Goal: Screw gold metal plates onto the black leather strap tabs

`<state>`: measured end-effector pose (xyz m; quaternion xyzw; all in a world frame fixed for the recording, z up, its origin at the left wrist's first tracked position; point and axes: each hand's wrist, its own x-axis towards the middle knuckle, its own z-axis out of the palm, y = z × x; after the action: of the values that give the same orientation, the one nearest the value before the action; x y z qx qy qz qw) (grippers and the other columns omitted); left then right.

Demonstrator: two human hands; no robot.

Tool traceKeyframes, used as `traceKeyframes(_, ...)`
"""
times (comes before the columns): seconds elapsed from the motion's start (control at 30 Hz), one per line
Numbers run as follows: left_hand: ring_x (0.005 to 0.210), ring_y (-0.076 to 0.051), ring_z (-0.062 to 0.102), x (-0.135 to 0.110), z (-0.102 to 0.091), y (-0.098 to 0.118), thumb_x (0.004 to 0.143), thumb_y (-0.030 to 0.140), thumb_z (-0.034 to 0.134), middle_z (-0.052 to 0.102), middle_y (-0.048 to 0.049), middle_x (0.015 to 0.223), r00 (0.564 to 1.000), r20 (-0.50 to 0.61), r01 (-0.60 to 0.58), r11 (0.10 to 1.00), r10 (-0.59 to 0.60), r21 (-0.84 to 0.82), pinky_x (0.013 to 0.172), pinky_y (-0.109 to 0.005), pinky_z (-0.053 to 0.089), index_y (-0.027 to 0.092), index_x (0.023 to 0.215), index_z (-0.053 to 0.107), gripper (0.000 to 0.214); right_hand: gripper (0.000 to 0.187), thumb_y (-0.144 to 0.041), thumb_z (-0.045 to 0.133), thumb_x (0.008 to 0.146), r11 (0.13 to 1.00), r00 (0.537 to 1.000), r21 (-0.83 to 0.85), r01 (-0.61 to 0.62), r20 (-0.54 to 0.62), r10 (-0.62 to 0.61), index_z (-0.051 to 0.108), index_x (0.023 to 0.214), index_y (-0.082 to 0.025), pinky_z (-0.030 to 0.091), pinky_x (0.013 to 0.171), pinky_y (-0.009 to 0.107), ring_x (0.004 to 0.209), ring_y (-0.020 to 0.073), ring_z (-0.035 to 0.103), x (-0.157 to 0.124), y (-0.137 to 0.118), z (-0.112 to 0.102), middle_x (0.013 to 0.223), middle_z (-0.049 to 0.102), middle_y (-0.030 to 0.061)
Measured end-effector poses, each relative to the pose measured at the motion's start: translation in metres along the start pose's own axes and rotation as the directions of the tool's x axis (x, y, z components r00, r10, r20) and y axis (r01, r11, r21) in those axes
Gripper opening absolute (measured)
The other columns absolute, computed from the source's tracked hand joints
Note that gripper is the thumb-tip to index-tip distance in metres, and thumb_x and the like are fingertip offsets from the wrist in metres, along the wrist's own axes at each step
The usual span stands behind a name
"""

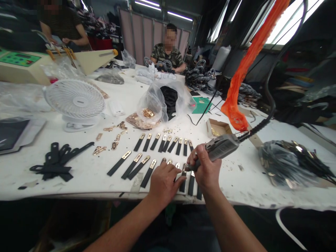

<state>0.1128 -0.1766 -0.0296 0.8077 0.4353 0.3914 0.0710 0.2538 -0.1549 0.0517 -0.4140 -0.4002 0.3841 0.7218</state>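
Note:
My right hand (206,166) is wrapped round a grey electric screwdriver (223,148), which slants down to the left. Its tip meets the gold metal end of a black strap (183,183). Beside that strap my left hand (166,180) lies low over the row, thumb and forefinger apart, their tips at the strap's edge. It partly hides neighbouring straps. More black straps with gold slotted plates, such as one on the left (119,162), lie in two rows. Loose gold plates (99,136) are scattered beyond them.
A pile of black straps (59,159) lies left, below a white fan (76,99). Plastic bags (154,101) stand mid-table; a small cardboard box (210,127) holds tiny gold pieces. An orange wrap (244,66) and cable hang at right. Two people sit beyond the table.

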Motion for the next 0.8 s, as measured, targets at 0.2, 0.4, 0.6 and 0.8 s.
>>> traceKeyframes(0.2, 0.099, -0.03, 0.067, -0.003, -0.013, 0.001, 0.1, 0.03, 0.069, 0.075, -0.0069, 0.096, 0.997, 0.074, -0.018, 0.988, 0.007, 0.153, 0.09, -0.05, 0.053, 0.023, 0.1, 0.076, 0.01, 0.04, -0.05, 0.082, 0.088, 1.0, 1.0, -0.023, 0.017, -0.018, -0.017, 0.058, 0.075, -0.021, 0.045, 0.04, 0.025, 0.039, 0.012, 0.049, 0.009, 0.008, 0.005, 0.051, 0.054, -0.0059)
traceKeyframes(0.4, 0.099, -0.032, 0.063, 0.003, -0.022, -0.006, 0.096, 0.041, 0.075, 0.073, -0.0099, 0.104, 0.98, 0.152, 0.078, 0.948, -0.13, 0.308, 0.08, -0.048, 0.049, 0.023, 0.098, 0.078, 0.019, 0.04, -0.048, 0.085, 0.084, 0.998, 1.0, -0.046, -0.031, -0.002, 0.031, 0.06, 0.074, -0.02, 0.046, 0.043, 0.026, 0.042, 0.0132, 0.052, 0.006, 0.023, 0.007, 0.051, 0.057, -0.0045)
traceKeyframes(0.6, 0.096, -0.031, 0.062, 0.009, -0.016, -0.002, 0.095, 0.041, 0.075, 0.071, -0.008, 0.095, 0.976, 0.168, 0.077, 0.943, -0.138, 0.324, 0.079, -0.047, 0.046, 0.023, 0.093, 0.078, 0.018, 0.037, -0.048, 0.084, 0.087, 0.995, 0.997, -0.089, -0.044, 0.063, 0.05, 0.064, 0.077, -0.019, 0.047, 0.047, 0.026, 0.045, 0.0139, 0.055, 0.005, 0.032, 0.003, 0.052, 0.06, -0.0027)
traceKeyframes(0.8, 0.092, -0.029, 0.064, 0.011, -0.013, -0.002, 0.096, 0.037, 0.074, 0.072, -0.0072, 0.09, 0.979, 0.155, 0.081, 0.949, -0.133, 0.305, 0.077, -0.045, 0.045, 0.022, 0.087, 0.077, 0.018, 0.037, -0.049, 0.085, 0.085, 0.99, 0.994, -0.12, -0.073, 0.071, 0.081, 0.066, 0.079, -0.018, 0.046, 0.045, 0.026, 0.043, 0.0142, 0.055, 0.005, 0.041, 0.002, 0.05, 0.06, -0.0028)
